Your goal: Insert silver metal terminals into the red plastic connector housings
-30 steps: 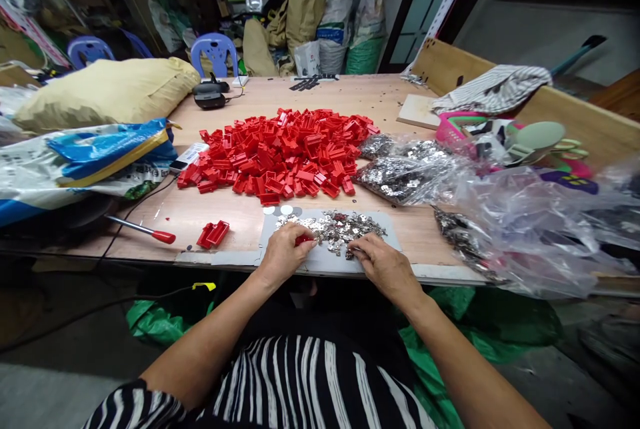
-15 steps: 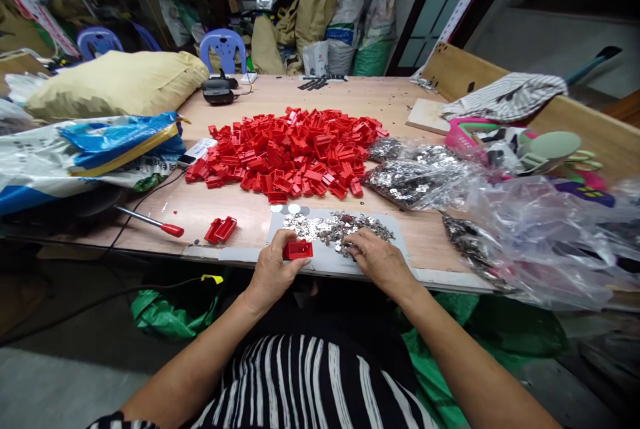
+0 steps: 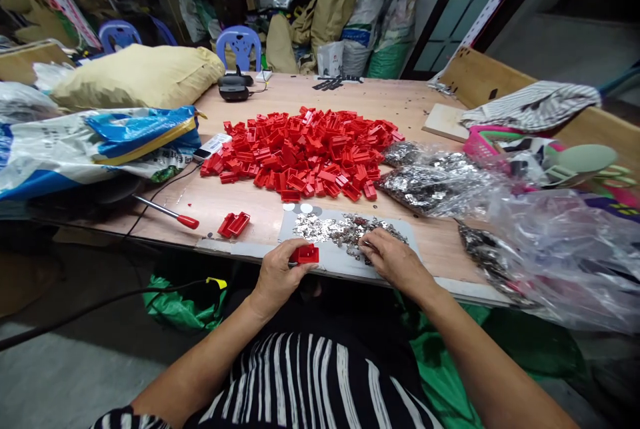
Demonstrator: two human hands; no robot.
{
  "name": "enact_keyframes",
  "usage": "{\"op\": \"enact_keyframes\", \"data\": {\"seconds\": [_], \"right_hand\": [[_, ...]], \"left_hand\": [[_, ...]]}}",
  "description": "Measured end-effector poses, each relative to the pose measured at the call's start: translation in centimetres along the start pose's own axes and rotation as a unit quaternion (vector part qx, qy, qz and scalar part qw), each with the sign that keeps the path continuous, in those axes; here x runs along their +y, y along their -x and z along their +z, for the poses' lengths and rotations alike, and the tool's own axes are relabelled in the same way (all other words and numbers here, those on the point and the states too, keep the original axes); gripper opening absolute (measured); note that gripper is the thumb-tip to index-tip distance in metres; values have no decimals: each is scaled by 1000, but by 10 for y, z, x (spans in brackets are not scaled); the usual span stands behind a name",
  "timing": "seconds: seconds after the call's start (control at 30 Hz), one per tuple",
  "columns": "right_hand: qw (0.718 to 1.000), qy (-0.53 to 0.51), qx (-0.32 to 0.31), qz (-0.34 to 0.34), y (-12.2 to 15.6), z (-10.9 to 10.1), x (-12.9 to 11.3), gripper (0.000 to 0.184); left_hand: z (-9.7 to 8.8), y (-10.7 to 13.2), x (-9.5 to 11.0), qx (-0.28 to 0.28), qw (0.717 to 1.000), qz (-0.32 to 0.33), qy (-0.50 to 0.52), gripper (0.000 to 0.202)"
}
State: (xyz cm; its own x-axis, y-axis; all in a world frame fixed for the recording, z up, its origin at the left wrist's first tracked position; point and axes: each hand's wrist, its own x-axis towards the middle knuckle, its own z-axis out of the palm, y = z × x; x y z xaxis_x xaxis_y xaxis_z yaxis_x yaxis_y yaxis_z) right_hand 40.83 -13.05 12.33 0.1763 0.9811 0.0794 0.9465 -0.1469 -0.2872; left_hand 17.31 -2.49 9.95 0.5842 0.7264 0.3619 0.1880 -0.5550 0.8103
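Between thumb and fingers, my left hand grips a small red plastic housing, its hollow side partly facing me, at the table's front edge. My right hand is at the right part of a heap of small shiny metal pieces, fingertips pinched together among them. Whatever is between those fingertips is too small to make out. The metal pieces lie on a grey mat. Two more red housings rest side by side to the left. Behind the mat spreads a big pile of red housings.
Clear plastic bags of metal parts lie right of the pile, beside a pink basket. A red-tipped metal lever juts in at left, near a blue-white sack. A black device stands farther back.
The whole view has shifted, so the scene sits farther right. My left hand still grips the red housing, turned slightly. My right fingertips remain among the metal pieces.
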Motion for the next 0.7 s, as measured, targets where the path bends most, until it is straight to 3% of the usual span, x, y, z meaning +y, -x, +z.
{"op": "enact_keyframes", "data": {"seconds": [0.1,0.27,0.5,0.7], "right_hand": [[1000,-8,-18,11,0,-4,1,18],[999,-26,20,24,3,-9,5,14],[1000,11,-7,28,9,-3,-1,11],[998,12,49,43,9,-5,1,13]], "left_hand": [[-1,2,-2,-1,1000,6,2,35],[-3,4,-2,-3,1000,-12,1,38],[1,7,-2,-3,998,-46,40,37],[1,7,1,15,997,-63,31,30]]}}
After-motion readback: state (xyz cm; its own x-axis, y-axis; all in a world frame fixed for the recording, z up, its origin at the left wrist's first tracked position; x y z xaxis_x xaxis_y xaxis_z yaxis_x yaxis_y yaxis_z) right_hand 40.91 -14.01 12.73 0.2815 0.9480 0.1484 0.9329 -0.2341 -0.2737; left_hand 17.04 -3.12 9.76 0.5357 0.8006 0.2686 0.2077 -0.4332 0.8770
